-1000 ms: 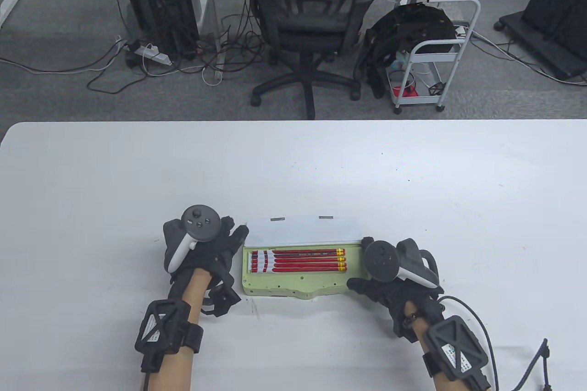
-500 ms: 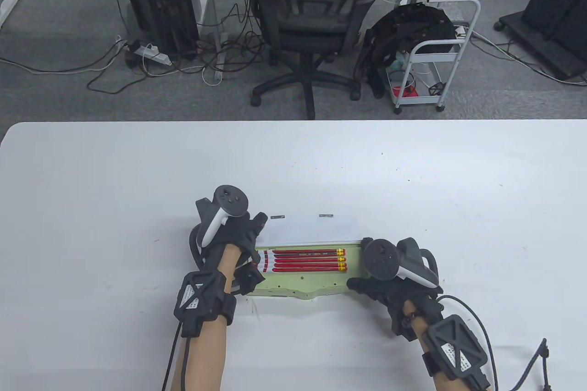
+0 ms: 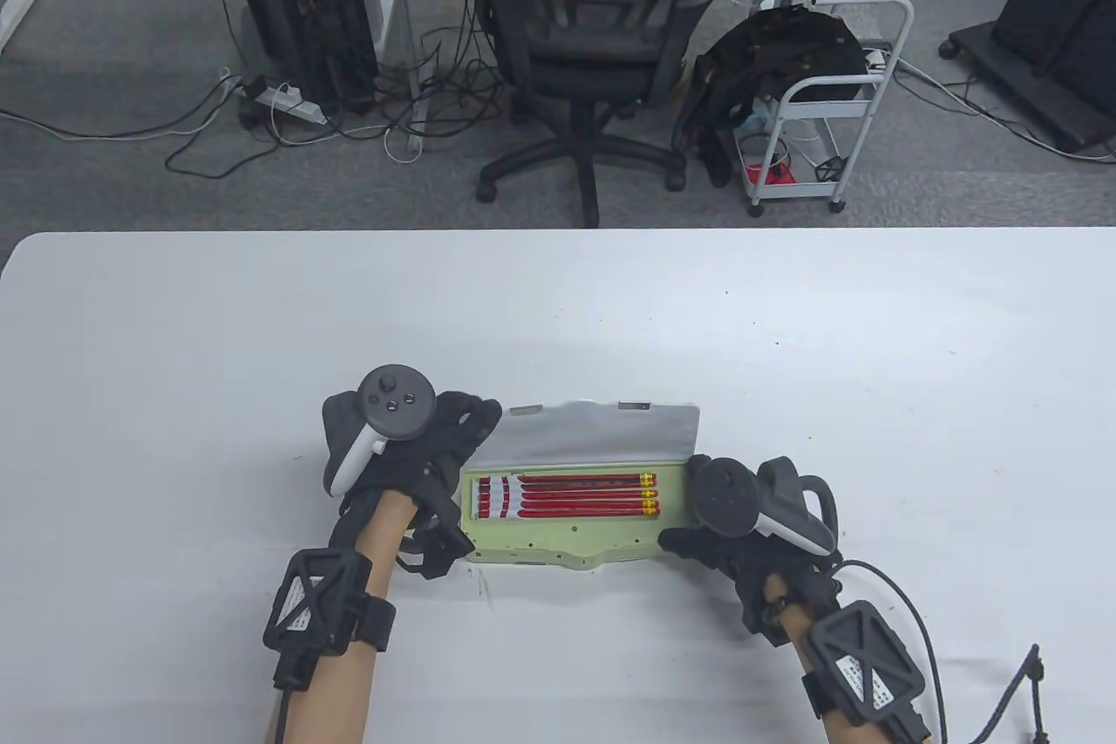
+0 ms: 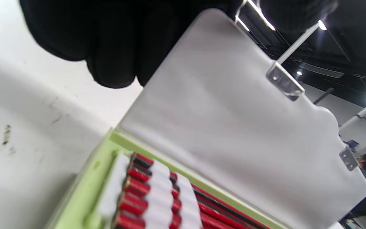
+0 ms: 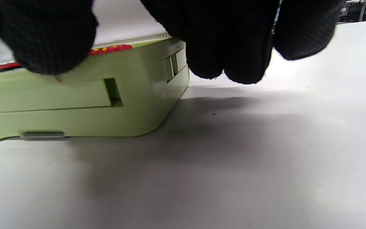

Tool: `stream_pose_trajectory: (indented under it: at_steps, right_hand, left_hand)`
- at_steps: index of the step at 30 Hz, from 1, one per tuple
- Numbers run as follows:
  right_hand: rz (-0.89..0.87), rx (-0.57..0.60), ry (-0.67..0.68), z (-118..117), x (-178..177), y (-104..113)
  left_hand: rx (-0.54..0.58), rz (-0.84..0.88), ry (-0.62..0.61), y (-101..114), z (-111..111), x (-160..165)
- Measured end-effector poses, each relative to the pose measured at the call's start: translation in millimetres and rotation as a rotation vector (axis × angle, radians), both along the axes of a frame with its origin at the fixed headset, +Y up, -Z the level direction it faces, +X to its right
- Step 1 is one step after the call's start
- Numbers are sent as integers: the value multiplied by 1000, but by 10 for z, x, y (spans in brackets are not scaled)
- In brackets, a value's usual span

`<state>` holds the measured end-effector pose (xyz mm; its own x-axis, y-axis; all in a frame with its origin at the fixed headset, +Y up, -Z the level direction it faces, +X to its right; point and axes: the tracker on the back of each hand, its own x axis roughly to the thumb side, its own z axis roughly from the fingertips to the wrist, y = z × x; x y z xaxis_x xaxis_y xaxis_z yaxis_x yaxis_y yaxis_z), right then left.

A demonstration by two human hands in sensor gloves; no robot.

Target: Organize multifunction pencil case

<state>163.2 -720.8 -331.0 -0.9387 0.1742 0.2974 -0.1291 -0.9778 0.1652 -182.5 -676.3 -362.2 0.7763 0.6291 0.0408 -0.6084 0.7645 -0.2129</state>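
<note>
lid-closing step: left hand (image 3: 397, 452) fingers (image 4: 113, 63) grip raised lid (image 3: 593, 434) corner, right hand (image 3: 750, 517) fingers grip case (image 3: 558, 539) end; next: swing lid down over pencils (image 3: 567, 495)

Table view bright, even, sharp; soft shadows under both forearms. Left wrist view soft and blurred, ceiling lights (image 4: 321, 24) glaring upper right, gloved fingers (image 4: 113, 63) out of focus upper left. Right wrist view: broad dark shadow on the table (image 5: 265, 152) centre frame, fingers (image 5: 233, 57) blurred along the top edge.

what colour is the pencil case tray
Light green; the pencil case tray shows it best in the right wrist view.
</note>
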Motion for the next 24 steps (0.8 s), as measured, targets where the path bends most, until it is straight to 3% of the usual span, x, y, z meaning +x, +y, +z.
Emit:
stream_pose_trajectory:
  at_steps: [3, 10, 14, 17, 24]
  right_hand:
    - [-33, 18, -9, 0, 20, -7]
    - [-106, -177, 30, -78, 227, 91]
    - [-247, -176, 74, -72, 365, 207]
    - [-279, -119, 69, -61, 335, 189]
    - [-98, 42, 58, -25, 87, 83]
  left_hand:
    - [24, -46, -45, -17, 154, 68]
    - [74, -200, -131, -183, 414, 203]
    - [90, -224, -161, -299, 467, 227]
    - [126, -221, -166, -387, 487, 235]
    - [185, -363, -229, -446, 554, 262]
